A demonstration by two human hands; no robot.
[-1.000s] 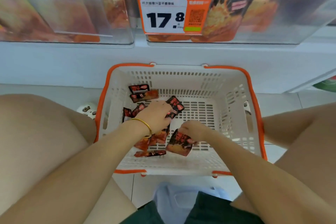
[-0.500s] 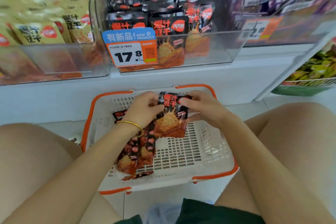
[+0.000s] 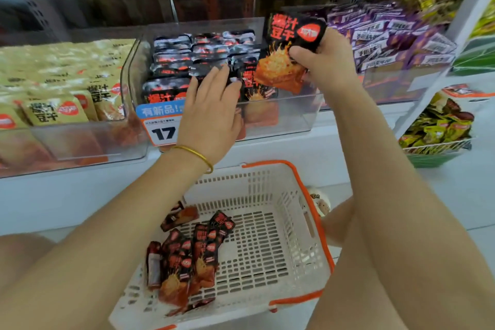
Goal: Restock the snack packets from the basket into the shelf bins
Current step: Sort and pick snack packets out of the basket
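Note:
My right hand point(image 3: 325, 61) grips a black-and-orange snack packet point(image 3: 284, 45) upright above the right end of the clear shelf bin point(image 3: 294, 118). That bin holds rows of the same black packets point(image 3: 192, 56). With straight fingers, my left hand point(image 3: 211, 107) reaches over the bin's front wall and touches the packets inside. Below, the white basket with orange rim point(image 3: 300, 222) sits on the floor. Several black packets point(image 3: 187, 257) lie in its left half.
A clear bin of yellow packets point(image 3: 59, 99) stands to the left and a bin of purple packets point(image 3: 396, 40) to the right. A blue-and-orange price tag point(image 3: 160, 123) hangs on the middle bin. A wire basket of yellow-green snacks point(image 3: 436, 131) is at far right. My knees flank the basket.
Both hands rose from the basket to the shelf bin. The right hand carried the packet up, the left hand let go of it and now touches the binned packets. The view tilted upward.

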